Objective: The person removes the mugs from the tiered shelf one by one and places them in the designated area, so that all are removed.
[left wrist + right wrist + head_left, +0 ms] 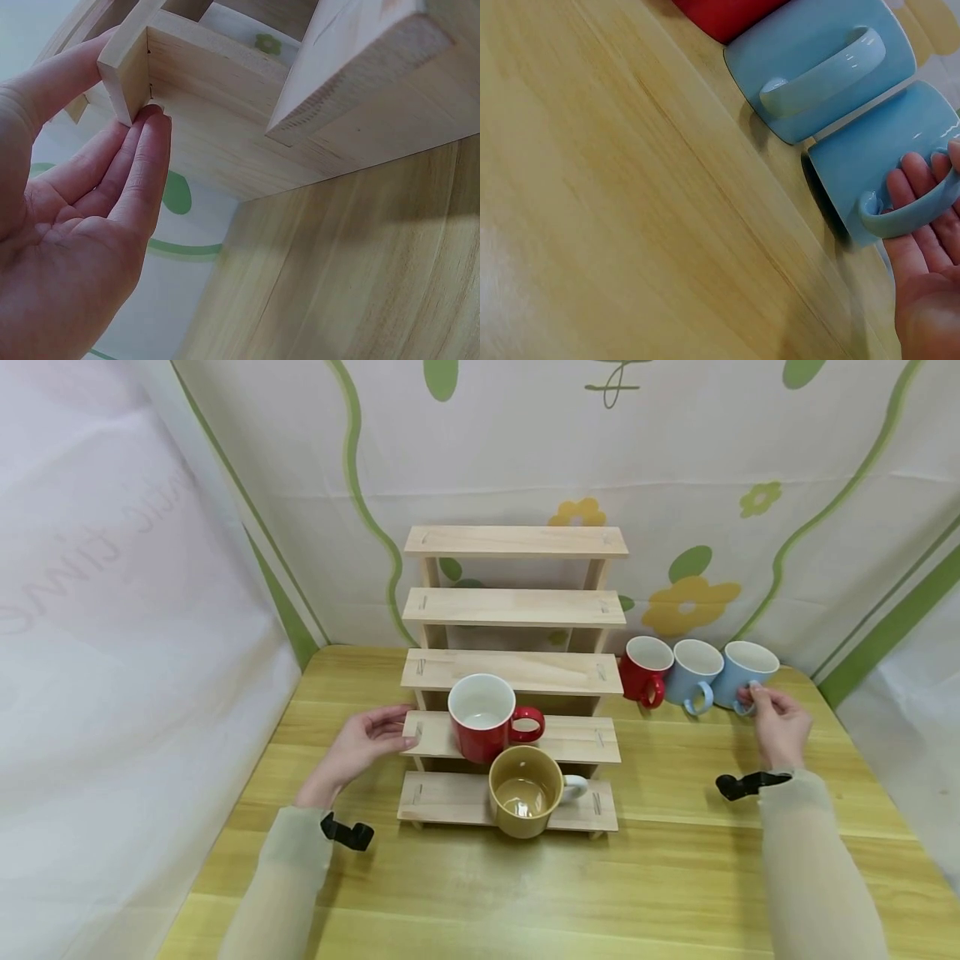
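Observation:
A stepped wooden rack stands on the table, and my left hand pinches the left end of its second-lowest step, thumb on top and fingers underneath. The left wrist view shows that board end between thumb and fingers. Over at the right, my right hand holds the handle of the outermost light blue mug, with a dark shadow under its base. A red mug sits on the second-lowest step, its handle to the right. On the lowest step is a mustard mug with a white handle.
Beside the held mug stand another light blue mug and a red mug, close together at the rack's right. A patterned cloth hangs behind the wooden table and at both sides.

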Demonstrator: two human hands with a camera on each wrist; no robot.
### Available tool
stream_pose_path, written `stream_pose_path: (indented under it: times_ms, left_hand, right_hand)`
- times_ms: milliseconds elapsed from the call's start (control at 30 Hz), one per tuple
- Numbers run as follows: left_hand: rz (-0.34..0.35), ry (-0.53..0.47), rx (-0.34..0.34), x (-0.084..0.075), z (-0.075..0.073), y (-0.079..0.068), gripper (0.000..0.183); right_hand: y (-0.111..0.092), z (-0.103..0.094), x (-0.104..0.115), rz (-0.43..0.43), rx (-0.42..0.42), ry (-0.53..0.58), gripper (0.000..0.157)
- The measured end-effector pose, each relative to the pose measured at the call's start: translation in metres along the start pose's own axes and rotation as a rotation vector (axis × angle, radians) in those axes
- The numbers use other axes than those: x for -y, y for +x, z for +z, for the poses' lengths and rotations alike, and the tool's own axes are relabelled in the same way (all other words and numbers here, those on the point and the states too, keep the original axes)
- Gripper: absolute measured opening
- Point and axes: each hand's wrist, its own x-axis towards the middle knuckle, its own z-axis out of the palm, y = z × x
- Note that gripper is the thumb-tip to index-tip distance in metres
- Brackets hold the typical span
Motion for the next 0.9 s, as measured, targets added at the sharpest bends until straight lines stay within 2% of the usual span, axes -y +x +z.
stream_pose_path:
  times_ms: [100,267,367,700,900]
  left_hand:
    - [0.003,0.0,-0.001,0.001,0.0,0.0,0.063]
    - [0.005,-0.005,-0.002,0.002,0.0,0.0,0.063]
    - [0.004,-0.011,0.0,0.002,-0.001,0.0,0.063]
    - [0.001,-0.009,0.003,0.003,0.0,0.001,0.062]
    - [0.009,0.004,0.001,0.005,-0.001,0.002,0.062]
  right_hand:
    - [-0.001,-0.001,0.0,0.001,0.022,-0.015,0.011]
    - [0.001,-0.006,-0.004,0.026,0.072,0.049,0.011]
    - [0.005,-0.011,-0.009,0.036,0.087,0.047,0.012]
    - [0.011,-0.02,-0.016,0.05,0.093,-0.05,0.012]
    - [0.006,-0.019,-0.012,0.048,0.185,-0.127,0.019]
